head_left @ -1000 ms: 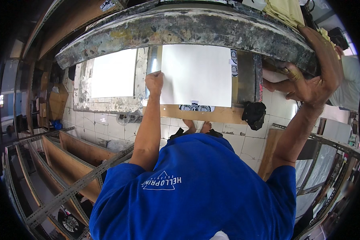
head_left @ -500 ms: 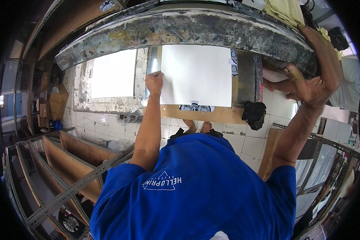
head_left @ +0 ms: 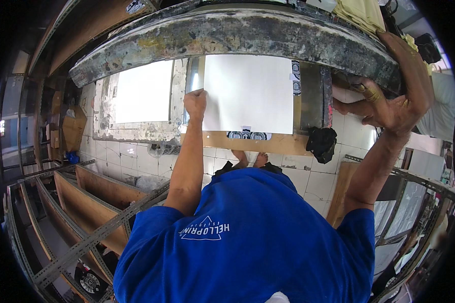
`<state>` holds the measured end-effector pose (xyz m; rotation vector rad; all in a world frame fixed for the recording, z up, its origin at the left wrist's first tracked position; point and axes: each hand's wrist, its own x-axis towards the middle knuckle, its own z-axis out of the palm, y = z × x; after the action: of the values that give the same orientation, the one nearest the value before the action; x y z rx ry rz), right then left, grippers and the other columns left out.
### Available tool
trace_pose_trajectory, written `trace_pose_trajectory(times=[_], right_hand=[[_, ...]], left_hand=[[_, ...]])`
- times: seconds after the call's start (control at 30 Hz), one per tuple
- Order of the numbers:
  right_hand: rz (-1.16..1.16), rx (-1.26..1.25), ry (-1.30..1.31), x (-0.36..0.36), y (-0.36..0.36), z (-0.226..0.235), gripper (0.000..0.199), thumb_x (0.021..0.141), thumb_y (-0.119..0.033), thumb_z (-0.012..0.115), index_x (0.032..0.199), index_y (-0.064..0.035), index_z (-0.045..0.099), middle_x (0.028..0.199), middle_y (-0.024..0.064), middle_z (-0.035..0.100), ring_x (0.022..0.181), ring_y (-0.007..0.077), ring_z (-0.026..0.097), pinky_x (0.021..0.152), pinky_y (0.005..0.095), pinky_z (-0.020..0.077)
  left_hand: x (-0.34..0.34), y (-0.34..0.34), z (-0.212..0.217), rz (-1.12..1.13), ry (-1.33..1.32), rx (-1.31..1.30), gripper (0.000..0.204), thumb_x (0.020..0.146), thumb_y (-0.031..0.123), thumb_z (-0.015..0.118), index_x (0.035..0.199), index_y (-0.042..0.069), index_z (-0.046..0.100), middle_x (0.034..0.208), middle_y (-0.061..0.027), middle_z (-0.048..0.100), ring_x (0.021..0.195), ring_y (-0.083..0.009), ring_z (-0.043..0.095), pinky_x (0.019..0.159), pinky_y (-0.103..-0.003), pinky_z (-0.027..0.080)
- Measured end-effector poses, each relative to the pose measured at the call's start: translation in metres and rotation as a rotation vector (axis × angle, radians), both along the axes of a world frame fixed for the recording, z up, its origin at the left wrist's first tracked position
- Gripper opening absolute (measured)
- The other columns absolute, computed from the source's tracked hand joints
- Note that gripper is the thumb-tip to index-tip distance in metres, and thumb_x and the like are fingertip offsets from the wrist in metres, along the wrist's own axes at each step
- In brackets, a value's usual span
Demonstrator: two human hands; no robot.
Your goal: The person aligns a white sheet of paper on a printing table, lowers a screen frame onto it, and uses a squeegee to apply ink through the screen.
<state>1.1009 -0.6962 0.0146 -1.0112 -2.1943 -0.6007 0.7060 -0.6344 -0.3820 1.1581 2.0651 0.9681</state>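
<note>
A blank white sheet (head_left: 248, 96) lies on a brown board (head_left: 283, 144) in front of me. My left hand (head_left: 195, 104) is closed in a pinch at the sheet's left edge, its fingertips touching that edge. Above the sheet's far part runs a thick, ink-stained screen-printing frame (head_left: 237, 36). My right hand (head_left: 407, 98) is wrapped round the right end of this frame, fingers along its outer side and thumb underneath. Dark-and-white printed pieces (head_left: 248, 135) show at the sheet's near edge, with more along its right edge.
Left of the board is a stained panel (head_left: 103, 113) bearing another white sheet (head_left: 144, 93). A crumpled black cloth (head_left: 321, 145) hangs at the board's right corner. Metal-framed shelving (head_left: 93, 209) stands close on my left, and a rack (head_left: 414, 197) on my right. Yellowish cloth (head_left: 359, 15) lies at far right.
</note>
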Motion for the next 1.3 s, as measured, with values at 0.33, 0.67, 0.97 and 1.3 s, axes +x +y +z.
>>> trace_pose_trajectory(times=[0.33, 0.67, 0.97, 1.3], right_hand=[[0.005, -0.009, 0.012, 0.001, 0.001, 0.0, 0.063, 0.067, -0.034, 0.077, 0.114, 0.0051, 0.064, 0.109, 0.0204, 0.067, 0.103, 0.0337, 0.064, 0.09, 0.0416, 0.0482], [0.023, -0.01, 0.01, 0.003, 0.002, 0.0, 0.061, 0.065, -0.029, 0.076, 0.114, 0.0047, 0.064, 0.108, 0.0204, 0.067, 0.1, 0.0345, 0.065, 0.088, 0.0417, 0.0495], [0.024, -0.017, -0.004, 0.003, 0.001, 0.001, 0.06, 0.068, -0.028, 0.076, 0.115, 0.0058, 0.063, 0.109, 0.021, 0.067, 0.102, 0.0338, 0.065, 0.09, 0.0418, 0.0486], [0.016, 0.002, -0.038, 0.003, 0.001, 0.001, 0.061, 0.067, -0.029, 0.078, 0.115, 0.0054, 0.062, 0.109, 0.0207, 0.066, 0.102, 0.0338, 0.064, 0.09, 0.0419, 0.0484]], left_hand=[[0.0, 0.001, -0.002, -0.017, 0.024, -0.009, 0.027, 0.075, 0.022, 0.068, 0.094, 0.004, 0.074, 0.086, -0.0179, 0.071, 0.079, -0.028, 0.07, 0.077, -0.033, 0.052], [0.002, -0.001, 0.002, 0.007, -0.035, 0.014, 0.028, 0.075, 0.021, 0.068, 0.094, 0.001, 0.073, 0.087, -0.0189, 0.071, 0.08, -0.0278, 0.07, 0.077, -0.033, 0.053], [0.007, -0.006, 0.011, 0.002, -0.056, 0.065, 0.028, 0.077, 0.018, 0.068, 0.097, -0.002, 0.072, 0.087, -0.019, 0.071, 0.081, -0.0268, 0.069, 0.079, -0.033, 0.052], [0.013, -0.012, 0.022, -0.036, 0.021, 0.108, 0.038, 0.08, 0.015, 0.067, 0.111, -0.006, 0.065, 0.091, -0.0183, 0.07, 0.082, -0.0252, 0.067, 0.079, -0.033, 0.051]])
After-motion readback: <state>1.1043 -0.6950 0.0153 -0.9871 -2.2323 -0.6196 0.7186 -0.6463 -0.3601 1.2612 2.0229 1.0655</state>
